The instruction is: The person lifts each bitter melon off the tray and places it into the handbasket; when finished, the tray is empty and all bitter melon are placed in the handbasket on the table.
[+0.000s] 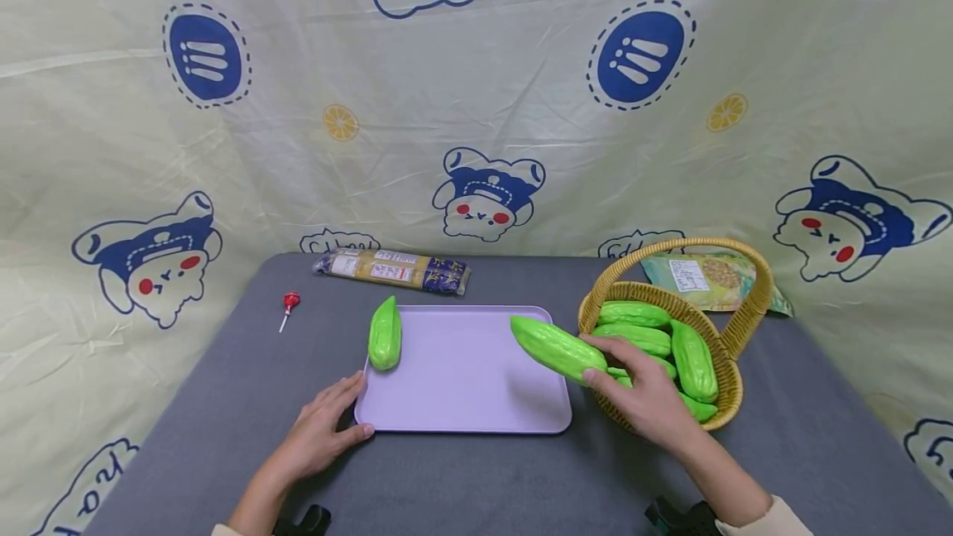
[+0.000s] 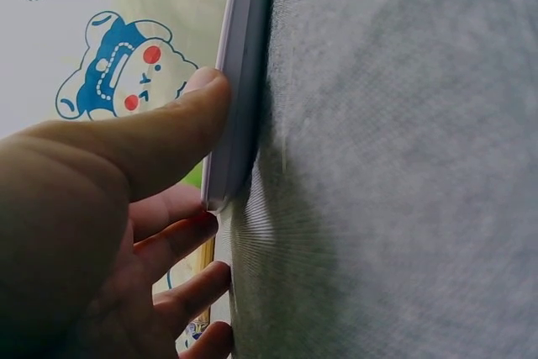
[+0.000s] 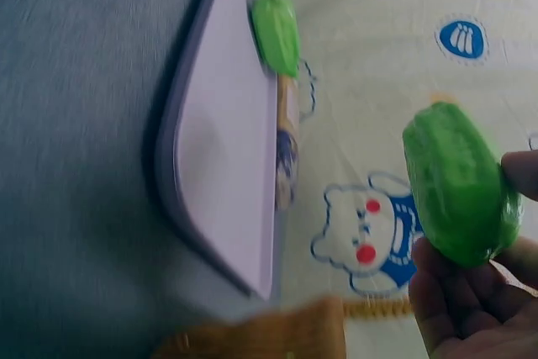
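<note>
My right hand (image 1: 644,391) holds a green ridged gourd (image 1: 558,347) between thumb and fingers, above the right side of the lilac tray (image 1: 462,387). The right wrist view shows the held gourd (image 3: 458,182) up off the tray, its lower end in the fingers. A second gourd (image 1: 385,335) lies at the tray's left edge. Beside the tray's near left corner is my left hand (image 1: 320,424), with the thumb against the tray wall (image 2: 235,107) and the other fingers extended along the left side. More gourds (image 1: 694,361) fill the wicker basket (image 1: 733,370), partly hidden by my right hand.
Behind the tray lies a long packet (image 1: 395,270) with a blue end. A red lollipop (image 1: 291,300) is on the grey cloth to the left. Behind the basket's tall arched handle (image 1: 759,271) lies a printed food bag (image 1: 715,281). A patterned sheet (image 1: 476,106) hangs at the back.
</note>
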### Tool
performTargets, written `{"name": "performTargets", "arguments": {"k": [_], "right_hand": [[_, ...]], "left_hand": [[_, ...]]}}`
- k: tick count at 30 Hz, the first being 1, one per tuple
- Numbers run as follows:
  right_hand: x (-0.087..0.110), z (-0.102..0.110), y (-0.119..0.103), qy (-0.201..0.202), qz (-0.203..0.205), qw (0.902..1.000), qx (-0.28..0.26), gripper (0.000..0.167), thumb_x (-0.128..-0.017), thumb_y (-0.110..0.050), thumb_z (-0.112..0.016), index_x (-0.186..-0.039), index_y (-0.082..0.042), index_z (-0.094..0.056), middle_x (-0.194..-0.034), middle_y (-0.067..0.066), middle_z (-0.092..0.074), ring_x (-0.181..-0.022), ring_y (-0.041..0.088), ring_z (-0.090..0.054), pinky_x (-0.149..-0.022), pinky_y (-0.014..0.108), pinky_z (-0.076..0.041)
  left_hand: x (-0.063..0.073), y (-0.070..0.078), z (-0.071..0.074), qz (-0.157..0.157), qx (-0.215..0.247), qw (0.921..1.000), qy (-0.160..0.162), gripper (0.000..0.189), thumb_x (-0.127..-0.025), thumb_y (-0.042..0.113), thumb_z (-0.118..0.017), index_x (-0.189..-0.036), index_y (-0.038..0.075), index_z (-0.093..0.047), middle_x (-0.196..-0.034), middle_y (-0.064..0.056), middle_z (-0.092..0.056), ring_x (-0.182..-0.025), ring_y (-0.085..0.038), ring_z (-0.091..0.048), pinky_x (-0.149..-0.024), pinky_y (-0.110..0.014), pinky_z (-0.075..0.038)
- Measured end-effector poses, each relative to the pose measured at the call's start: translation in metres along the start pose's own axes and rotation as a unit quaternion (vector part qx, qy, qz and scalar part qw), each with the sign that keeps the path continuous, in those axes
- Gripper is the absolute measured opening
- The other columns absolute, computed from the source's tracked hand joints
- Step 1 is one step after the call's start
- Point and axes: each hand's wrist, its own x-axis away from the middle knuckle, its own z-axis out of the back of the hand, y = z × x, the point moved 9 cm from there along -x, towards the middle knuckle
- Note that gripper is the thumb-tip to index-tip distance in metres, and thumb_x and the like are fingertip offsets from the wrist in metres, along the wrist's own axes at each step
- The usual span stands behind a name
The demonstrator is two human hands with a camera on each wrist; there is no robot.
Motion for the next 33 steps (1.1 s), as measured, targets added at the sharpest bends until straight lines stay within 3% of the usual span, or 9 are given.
{"name": "performTargets", "arguments": {"k": [5,11,15,19,26,33], "right_hand": [[0.007,0.023,0.009,-0.001,0.010,0.9999,0.010,0.038,-0.092,-0.017,-0.061,-0.129,-0.012,-0.057,-0.122,0.005,-0.059,-0.096,-0.004,-0.053,-0.076,0.020,-0.047],[0.015,0.046,0.027,-0.017,-0.030,0.9985,0.042,0.038,-0.094,-0.025,-0.057,-0.132,-0.018,-0.054,-0.128,0.008,-0.055,-0.101,-0.014,-0.045,-0.073,0.017,-0.045],[0.017,0.062,0.039,-0.023,-0.048,0.9963,0.067,0.039,-0.095,-0.030,-0.055,-0.133,-0.023,-0.053,-0.130,-0.008,-0.052,-0.109,-0.024,-0.035,-0.079,0.012,-0.042],[0.018,0.075,0.050,-0.027,-0.051,0.9948,0.084,0.039,-0.095,-0.031,-0.055,-0.133,-0.025,-0.053,-0.126,-0.022,-0.048,-0.107,-0.026,-0.035,-0.077,0.014,-0.043],[0.013,0.089,0.066,-0.028,-0.061,0.9925,0.103,0.039,-0.096,-0.032,-0.054,-0.134,-0.023,-0.053,-0.133,-0.002,-0.055,-0.104,-0.024,-0.037,-0.075,0.015,-0.043],[0.008,0.096,0.076,-0.027,-0.058,0.9945,0.083,0.039,-0.097,-0.026,-0.051,-0.134,-0.011,-0.053,-0.117,-0.035,-0.041,-0.094,-0.017,-0.049,-0.070,0.015,-0.045]], "left_hand": [[0.000,0.000,0.000,-0.001,-0.002,1.0000,0.001,0.071,-0.083,0.034,-0.070,-0.142,0.008,-0.042,-0.150,-0.013,-0.038,-0.138,-0.041,-0.031,-0.102,-0.070,-0.022],[0.000,0.000,0.000,-0.009,-0.004,0.9999,0.006,0.070,-0.083,0.033,-0.070,-0.142,0.007,-0.042,-0.149,-0.014,-0.039,-0.138,-0.041,-0.032,-0.101,-0.070,-0.024],[0.000,0.001,0.000,-0.012,-0.005,0.9999,0.010,0.070,-0.083,0.033,-0.070,-0.142,0.006,-0.042,-0.149,-0.014,-0.039,-0.137,-0.041,-0.032,-0.101,-0.069,-0.024],[0.000,0.001,0.001,-0.014,-0.006,0.9998,0.010,0.070,-0.083,0.032,-0.070,-0.142,0.006,-0.042,-0.149,-0.014,-0.039,-0.138,-0.041,-0.032,-0.101,-0.069,-0.024],[0.000,0.001,0.002,-0.012,-0.004,0.9998,0.012,0.070,-0.083,0.034,-0.069,-0.142,0.007,-0.042,-0.149,-0.014,-0.039,-0.138,-0.041,-0.032,-0.101,-0.070,-0.023],[0.000,0.002,0.002,-0.021,-0.010,0.9996,0.019,0.069,-0.083,0.032,-0.069,-0.141,0.006,-0.043,-0.149,-0.014,-0.040,-0.137,-0.041,-0.033,-0.101,-0.070,-0.024]]}}
